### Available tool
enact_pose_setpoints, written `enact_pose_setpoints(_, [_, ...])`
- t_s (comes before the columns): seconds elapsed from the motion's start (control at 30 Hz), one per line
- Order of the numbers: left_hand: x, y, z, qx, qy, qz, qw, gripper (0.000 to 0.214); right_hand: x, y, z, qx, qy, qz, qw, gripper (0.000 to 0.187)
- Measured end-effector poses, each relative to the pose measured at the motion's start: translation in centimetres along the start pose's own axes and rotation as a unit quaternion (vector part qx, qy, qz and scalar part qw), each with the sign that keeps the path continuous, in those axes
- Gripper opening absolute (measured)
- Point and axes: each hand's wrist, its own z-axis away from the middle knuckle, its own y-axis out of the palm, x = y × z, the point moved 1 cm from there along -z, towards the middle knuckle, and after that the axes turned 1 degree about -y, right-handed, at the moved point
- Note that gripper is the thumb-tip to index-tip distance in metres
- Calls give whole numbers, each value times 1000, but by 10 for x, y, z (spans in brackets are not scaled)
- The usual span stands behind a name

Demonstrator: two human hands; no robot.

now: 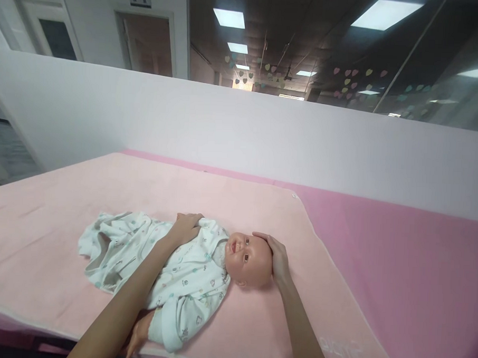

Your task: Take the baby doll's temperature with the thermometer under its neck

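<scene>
A baby doll (248,259) in a white printed sleepsuit (190,282) lies on its back on a light pink blanket (103,194), head to the right. My left hand (186,228) rests over the doll's far shoulder, fingers curled on the suit's cloth. My right hand (277,258) cups the top of the doll's head, fingers wrapped round the crown. The doll's near arm and bare hand (137,337) lie by the blanket's front edge, under my left forearm.
The blanket covers a darker pink table surface (409,271) that shows on the right. A white partition wall (265,132) runs along the far side. Beyond it are doors, a glass wall and ceiling lights.
</scene>
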Motion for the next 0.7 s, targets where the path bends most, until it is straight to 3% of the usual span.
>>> enact_pose_setpoints(0.2, [3, 2, -1, -1, 2, -5, 1000, 32, -4, -5, -3, -53, -19, -13, 998, 40])
enact_pose_setpoints(0.37, [2, 0, -1, 4, -12, -12, 1000, 31, -8, -4, -5, -24, 13, -11, 1000, 35])
enact_pose_setpoints(0.57, [0, -1, -1, 3, -20, -20, 1000, 32, -11, -11, -11, -70, 0, -46, 996, 33])
enact_pose_setpoints(0.7, [0, -1, 0, 5, -6, -16, 1000, 33, -11, -6, -8, -27, 20, -16, 999, 33])
